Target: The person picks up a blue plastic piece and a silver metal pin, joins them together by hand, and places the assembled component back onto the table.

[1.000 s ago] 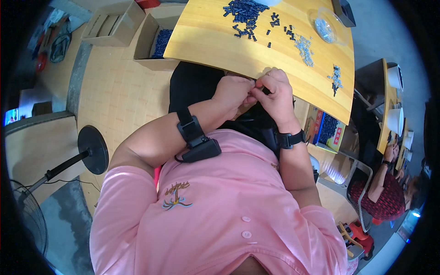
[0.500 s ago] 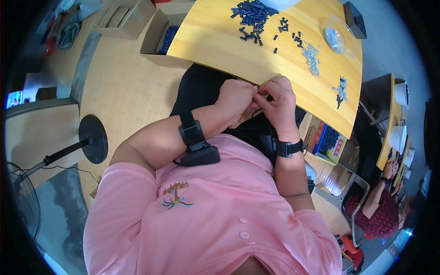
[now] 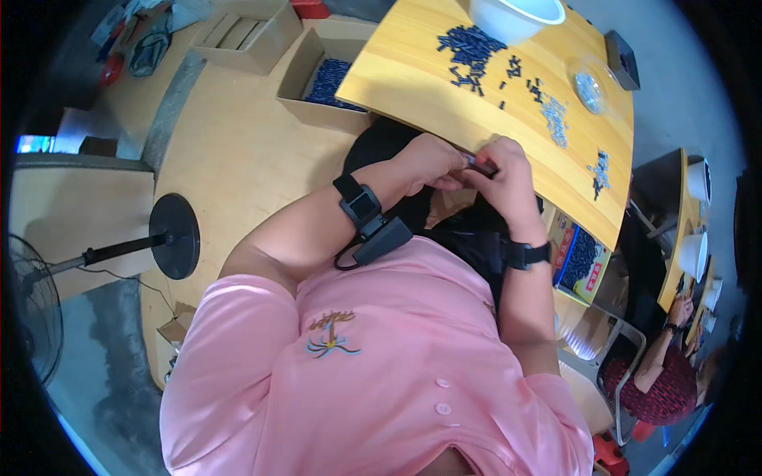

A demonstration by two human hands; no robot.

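At the near edge of the wooden table, my left hand and my right hand meet with fingertips pinched together. A small dark piece shows between them, gripped by my right fingers. What my left fingertips pinch is too small to make out. Beyond my hands lie a pile of short black cylindrical parts, a few stray ones, and a patch of small shiny metal parts. A smaller group of mixed metal and black parts lies toward the right edge.
A white bowl, a clear dish of metal parts and a black tray stand at the table's far side. Cardboard boxes sit left; a box of dark parts sits right. A fan is left, another person right.
The whole view has shifted, so the table and hands appear further right and lower, with more of the white bowl visible. My hands stay together, and a dark piece now shows between the fingers.
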